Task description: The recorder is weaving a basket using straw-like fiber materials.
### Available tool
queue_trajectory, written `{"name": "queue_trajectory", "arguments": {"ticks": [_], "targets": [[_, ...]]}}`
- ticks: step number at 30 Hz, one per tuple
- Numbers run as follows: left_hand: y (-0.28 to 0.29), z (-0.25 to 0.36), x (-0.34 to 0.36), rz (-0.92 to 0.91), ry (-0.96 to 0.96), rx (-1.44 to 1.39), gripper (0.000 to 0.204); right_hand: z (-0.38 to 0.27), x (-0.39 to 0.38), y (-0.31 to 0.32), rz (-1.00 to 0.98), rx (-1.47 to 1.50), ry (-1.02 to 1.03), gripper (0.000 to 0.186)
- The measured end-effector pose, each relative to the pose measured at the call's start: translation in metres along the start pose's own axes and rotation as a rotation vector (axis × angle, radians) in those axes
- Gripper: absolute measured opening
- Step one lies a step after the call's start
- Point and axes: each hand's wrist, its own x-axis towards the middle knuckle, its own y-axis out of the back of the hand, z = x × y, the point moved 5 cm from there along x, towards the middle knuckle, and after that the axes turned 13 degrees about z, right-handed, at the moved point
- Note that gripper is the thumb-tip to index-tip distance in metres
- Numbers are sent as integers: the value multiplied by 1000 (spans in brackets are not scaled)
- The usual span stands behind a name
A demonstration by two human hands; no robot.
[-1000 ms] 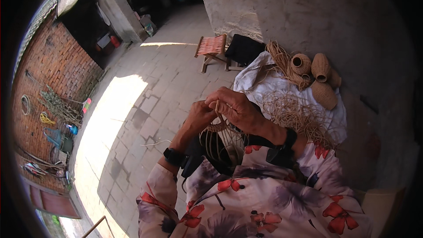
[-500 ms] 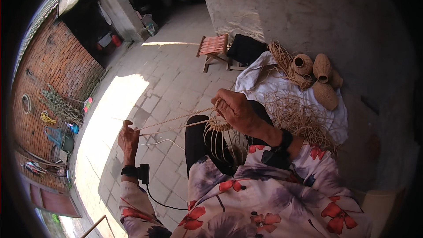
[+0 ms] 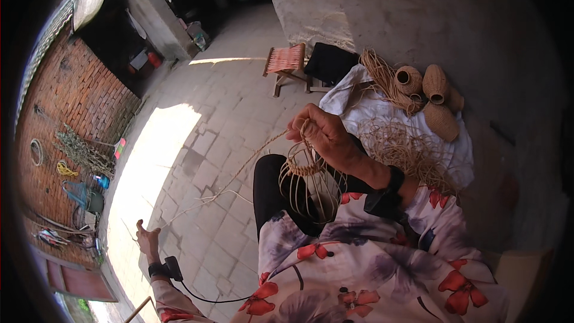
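My left hand (image 3: 147,240) is stretched out low on the left, its fingers closed on the thin end of a twisted cord (image 3: 248,158). The cord runs slackly up to my right hand (image 3: 323,134), where it meets a small open basket frame (image 3: 311,188). My right hand grips this frame by its top strands, which loop up into the fingers. A woven band circles the frame's upper part, and bare curved ribs hang below it above my lap. A loose strand end crosses the cord midway. My right fingers partly hide the top of the frame.
On my right, a white cloth (image 3: 457,164) bears a tangle of straw-coloured strands (image 3: 403,152), a strand bundle (image 3: 379,75) and several finished woven vessels (image 3: 441,121). A folding stool (image 3: 286,60) and a black seat (image 3: 330,61) stand ahead. The brick wall (image 3: 89,78) is far left.
My left hand has moved down and left, drawing the cord out longer; the doubled strands now form one slack line. My right hand has risen slightly, turning the frame more upright.
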Motion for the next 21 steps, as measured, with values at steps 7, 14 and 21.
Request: {"name": "queue_trajectory", "arguments": {"ticks": [7,14,21], "targets": [[96,305,-181,-149,-935,-999,22,-60,4,2,51,-684,798,19],[126,403,-258,-315,-1261,-1039,23,-79,-10,62,52,-975,894,15],[101,404,-252,-422,-1294,-1126,15,-27,-34,110,-193,-1159,384,38]]}}
